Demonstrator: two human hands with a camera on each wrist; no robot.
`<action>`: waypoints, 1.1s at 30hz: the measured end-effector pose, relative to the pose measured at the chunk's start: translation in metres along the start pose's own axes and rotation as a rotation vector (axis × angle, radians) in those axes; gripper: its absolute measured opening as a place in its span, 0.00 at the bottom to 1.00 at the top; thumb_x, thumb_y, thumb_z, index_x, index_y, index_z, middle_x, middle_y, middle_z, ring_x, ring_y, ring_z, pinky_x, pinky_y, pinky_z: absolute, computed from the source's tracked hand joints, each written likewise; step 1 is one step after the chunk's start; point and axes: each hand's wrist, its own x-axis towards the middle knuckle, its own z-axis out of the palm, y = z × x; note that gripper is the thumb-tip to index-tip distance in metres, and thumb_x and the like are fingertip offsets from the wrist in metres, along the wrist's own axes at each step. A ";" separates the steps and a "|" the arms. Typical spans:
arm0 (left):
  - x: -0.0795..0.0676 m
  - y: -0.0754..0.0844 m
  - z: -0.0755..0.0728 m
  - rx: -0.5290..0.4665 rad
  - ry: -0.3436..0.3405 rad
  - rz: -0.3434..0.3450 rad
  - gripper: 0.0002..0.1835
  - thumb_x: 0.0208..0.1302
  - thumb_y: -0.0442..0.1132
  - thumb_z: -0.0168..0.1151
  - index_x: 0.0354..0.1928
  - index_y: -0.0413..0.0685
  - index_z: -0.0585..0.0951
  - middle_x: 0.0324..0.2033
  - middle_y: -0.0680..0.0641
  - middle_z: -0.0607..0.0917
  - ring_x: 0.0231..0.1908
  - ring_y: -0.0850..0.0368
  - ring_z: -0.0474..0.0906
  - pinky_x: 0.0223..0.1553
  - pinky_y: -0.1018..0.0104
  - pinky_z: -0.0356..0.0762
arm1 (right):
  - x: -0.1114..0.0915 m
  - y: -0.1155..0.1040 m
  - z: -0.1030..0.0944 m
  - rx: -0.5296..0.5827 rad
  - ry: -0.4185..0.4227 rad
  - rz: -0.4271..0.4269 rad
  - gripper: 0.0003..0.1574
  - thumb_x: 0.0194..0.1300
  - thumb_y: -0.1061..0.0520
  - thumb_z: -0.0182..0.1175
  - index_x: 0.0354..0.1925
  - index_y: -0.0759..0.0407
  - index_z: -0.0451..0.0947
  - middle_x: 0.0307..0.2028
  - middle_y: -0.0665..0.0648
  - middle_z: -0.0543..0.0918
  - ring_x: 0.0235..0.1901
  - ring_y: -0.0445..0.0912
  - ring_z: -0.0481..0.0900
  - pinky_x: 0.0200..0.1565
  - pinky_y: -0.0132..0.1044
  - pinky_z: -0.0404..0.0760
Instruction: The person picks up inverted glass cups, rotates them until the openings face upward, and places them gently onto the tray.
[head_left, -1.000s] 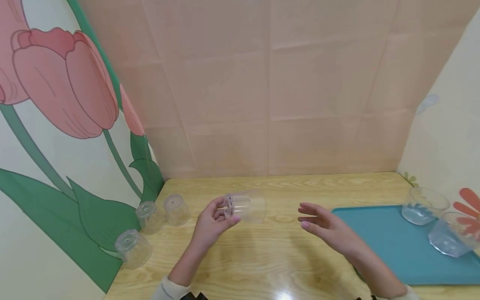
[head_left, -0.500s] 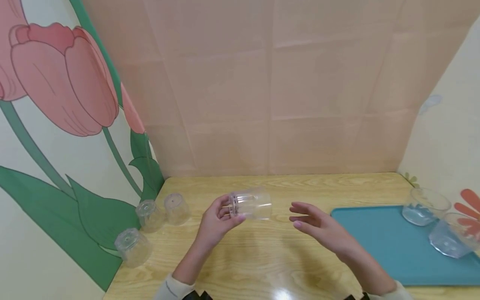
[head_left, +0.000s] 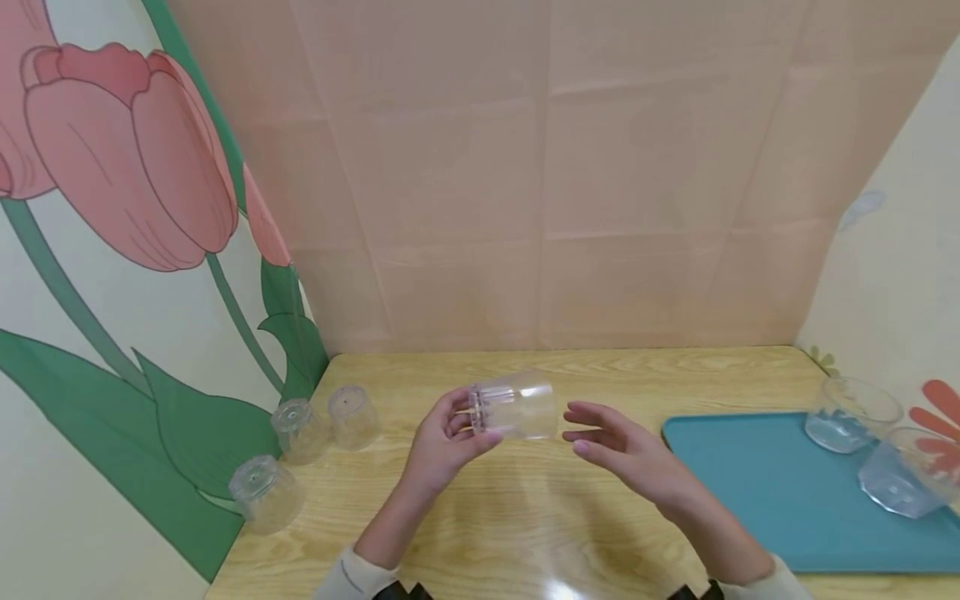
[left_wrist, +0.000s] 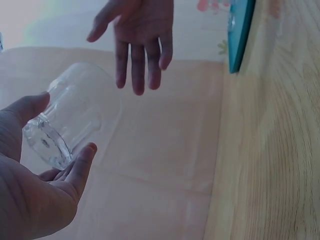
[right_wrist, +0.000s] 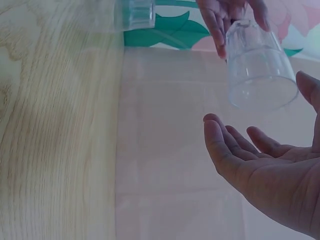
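Note:
My left hand grips a clear plastic cup by its base, above the table. The cup lies on its side in the air, its mouth towards my right hand. That hand is held with fingers apart and relaxed, just short of the rim. In the left wrist view, thumb and fingers close round the faceted base of the cup. The right wrist view has the cup's open rim beside the right thumb, and the palm holds nothing.
Three clear cups stand upside down at the table's left: a near one, a middle one and a far one. On the right, a blue tray bears two upright clear cups. A pink-covered wall rises behind.
My left hand has carried the cup a little to the right. My right hand has moved left, and the gap between it and the cup's rim has narrowed.

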 end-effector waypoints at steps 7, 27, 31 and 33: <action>0.001 -0.001 0.004 -0.043 -0.029 0.001 0.42 0.56 0.32 0.77 0.70 0.34 0.66 0.56 0.34 0.80 0.51 0.50 0.82 0.48 0.63 0.85 | 0.003 -0.002 0.002 0.009 -0.006 0.022 0.36 0.75 0.51 0.59 0.74 0.59 0.61 0.71 0.64 0.69 0.66 0.63 0.72 0.59 0.34 0.75; -0.002 -0.001 0.021 -0.091 -0.103 0.039 0.42 0.54 0.32 0.78 0.69 0.34 0.66 0.56 0.38 0.79 0.51 0.53 0.81 0.50 0.63 0.84 | 0.003 -0.008 0.005 0.082 -0.030 0.003 0.38 0.76 0.54 0.58 0.75 0.64 0.57 0.70 0.70 0.67 0.66 0.63 0.71 0.64 0.52 0.74; -0.002 -0.001 0.023 -0.104 -0.120 0.048 0.43 0.54 0.32 0.78 0.69 0.34 0.66 0.56 0.39 0.79 0.51 0.53 0.81 0.51 0.63 0.84 | 0.003 -0.009 0.005 0.136 -0.055 -0.003 0.39 0.77 0.55 0.56 0.76 0.65 0.54 0.70 0.72 0.65 0.66 0.63 0.71 0.62 0.44 0.77; -0.002 -0.001 0.023 -0.107 -0.129 0.049 0.43 0.54 0.32 0.78 0.70 0.34 0.66 0.56 0.39 0.79 0.51 0.53 0.81 0.51 0.63 0.84 | 0.003 -0.009 0.005 0.151 -0.062 -0.008 0.40 0.77 0.56 0.56 0.77 0.66 0.52 0.70 0.72 0.65 0.66 0.63 0.71 0.61 0.40 0.77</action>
